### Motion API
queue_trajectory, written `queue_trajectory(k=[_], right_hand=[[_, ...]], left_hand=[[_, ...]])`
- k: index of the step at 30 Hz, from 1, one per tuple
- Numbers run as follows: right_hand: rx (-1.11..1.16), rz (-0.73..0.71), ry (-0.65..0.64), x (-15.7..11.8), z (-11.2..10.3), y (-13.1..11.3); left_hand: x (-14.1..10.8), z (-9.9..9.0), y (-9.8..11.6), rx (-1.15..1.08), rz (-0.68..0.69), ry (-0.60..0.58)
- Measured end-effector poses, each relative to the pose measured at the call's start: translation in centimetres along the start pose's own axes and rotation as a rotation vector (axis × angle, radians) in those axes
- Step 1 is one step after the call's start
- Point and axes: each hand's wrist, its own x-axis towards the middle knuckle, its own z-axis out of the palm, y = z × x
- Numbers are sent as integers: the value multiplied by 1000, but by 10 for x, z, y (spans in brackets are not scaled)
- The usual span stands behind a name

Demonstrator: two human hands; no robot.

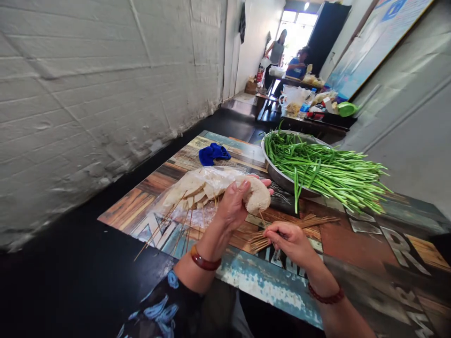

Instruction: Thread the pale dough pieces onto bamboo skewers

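A pale beige, spongy-looking piece of food [258, 196] is gripped in my left hand [234, 202], thumb on top and fingers behind it. Between the closed fingertips of my right hand [289, 239] is a thin bamboo skewer [262, 218], its upper end meeting the lower edge of the food piece. Whether the tip has entered the piece, I cannot tell. Several similar pale pieces on skewers [190, 188] lie to the left on clear plastic, sticks pointing toward me. Beside and partly behind my right hand rests a bundle of loose skewers [312, 221].
A metal bowl [280, 176] heaped with long green stalks [327, 169] stands at the table's back right. Near the far edge lies a blue cloth [213, 153]. The patterned table [123, 206] runs beside a white wall. Two people are at a cluttered table [306, 123] farther back.
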Motion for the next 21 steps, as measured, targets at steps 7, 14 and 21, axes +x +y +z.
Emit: queue_trajectory(k=[7,14,21], right_hand=[[-42,-3,55,2,7,7],[-35,13,71,3,10,3],[7,45,88,4,13,6]], left_hand=[[-2,-1,-2,-7,8,-48],[-3,2,0,-19,-7,-45],[-3,2,-4,2,-32,-28]])
